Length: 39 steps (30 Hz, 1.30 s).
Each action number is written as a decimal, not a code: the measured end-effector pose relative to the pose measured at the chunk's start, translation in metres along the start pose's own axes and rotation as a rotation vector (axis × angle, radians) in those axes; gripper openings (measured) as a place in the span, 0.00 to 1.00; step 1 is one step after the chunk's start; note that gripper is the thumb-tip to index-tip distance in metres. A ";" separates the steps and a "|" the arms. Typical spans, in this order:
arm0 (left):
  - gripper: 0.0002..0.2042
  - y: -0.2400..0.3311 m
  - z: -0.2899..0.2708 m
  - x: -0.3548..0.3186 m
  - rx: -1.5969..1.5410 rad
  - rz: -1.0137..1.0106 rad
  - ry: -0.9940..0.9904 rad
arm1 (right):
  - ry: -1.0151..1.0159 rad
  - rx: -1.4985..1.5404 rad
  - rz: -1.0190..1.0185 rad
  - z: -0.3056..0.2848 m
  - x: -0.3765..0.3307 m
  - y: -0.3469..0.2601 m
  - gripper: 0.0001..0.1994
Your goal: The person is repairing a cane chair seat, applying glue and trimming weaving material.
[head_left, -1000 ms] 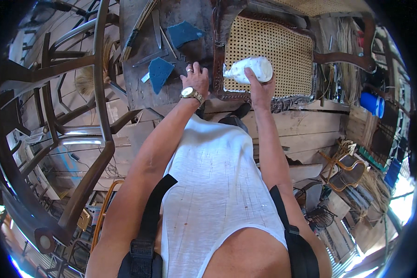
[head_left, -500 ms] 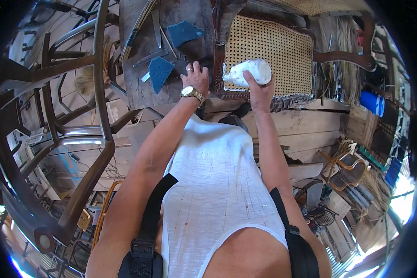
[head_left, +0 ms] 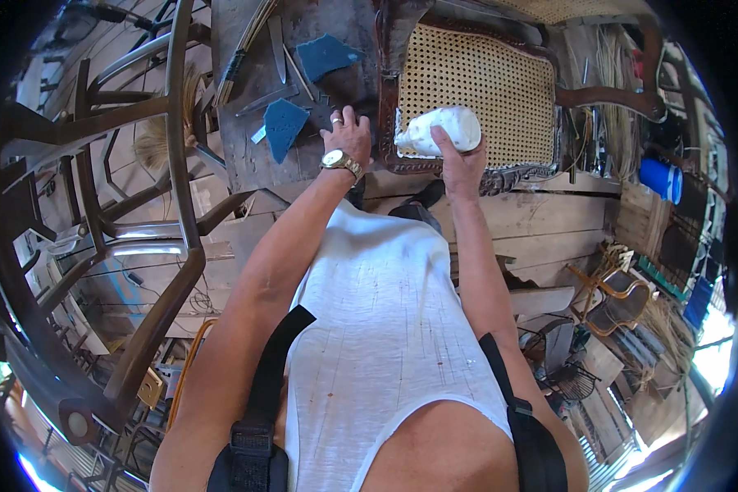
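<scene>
My right hand (head_left: 462, 160) is wrapped round a white squeeze bottle (head_left: 443, 131), which is tipped over with its nozzle pointing left. That nozzle is at the near left corner of a woven cane chair seat (head_left: 484, 82) set in a dark carved wooden frame (head_left: 389, 123). White glue (head_left: 399, 123) shows along the seat's left edge and near corner. My left hand (head_left: 348, 139), with a watch and a ring, lies on the dark worktable (head_left: 246, 156) just left of the frame, fingers spread and holding nothing. Beside it is a torn piece of blue sandpaper (head_left: 285, 129).
Farther back on the table lie a second blue sandpaper piece (head_left: 328, 59), a flat blade (head_left: 277, 49), a thin stick (head_left: 297, 74) and a bundle of sticks (head_left: 242, 53). A dark wooden chair frame (head_left: 180, 164) stands left, near a broom (head_left: 160, 143). A blue container (head_left: 660, 180) is at right.
Almost nothing differs. The bottle's nozzle has shifted very slightly along the near left corner of the seat; my left hand stays on the table.
</scene>
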<state>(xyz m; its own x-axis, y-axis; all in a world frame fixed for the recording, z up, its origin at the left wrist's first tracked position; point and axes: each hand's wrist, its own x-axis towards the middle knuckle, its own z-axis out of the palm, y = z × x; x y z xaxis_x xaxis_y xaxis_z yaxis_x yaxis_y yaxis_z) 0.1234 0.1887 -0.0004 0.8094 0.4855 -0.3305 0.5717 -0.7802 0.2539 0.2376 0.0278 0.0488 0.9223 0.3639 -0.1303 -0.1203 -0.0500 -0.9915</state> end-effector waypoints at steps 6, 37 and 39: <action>0.37 0.000 0.001 0.001 0.000 0.006 0.017 | -0.033 -0.044 0.018 -0.004 0.000 -0.002 0.28; 0.37 -0.001 0.000 0.001 -0.006 0.009 -0.009 | 0.162 0.564 0.602 -0.057 -0.002 0.012 0.31; 0.37 -0.001 -0.001 0.001 -0.010 0.009 -0.009 | 0.260 0.644 0.636 -0.052 0.001 0.015 0.31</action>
<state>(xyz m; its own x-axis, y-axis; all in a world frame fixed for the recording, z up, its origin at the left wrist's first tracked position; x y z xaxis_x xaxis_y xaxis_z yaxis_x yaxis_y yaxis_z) 0.1237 0.1901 0.0000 0.8130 0.4751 -0.3367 0.5661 -0.7802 0.2660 0.2555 -0.0208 0.0342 0.6569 0.2221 -0.7205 -0.7381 0.3845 -0.5545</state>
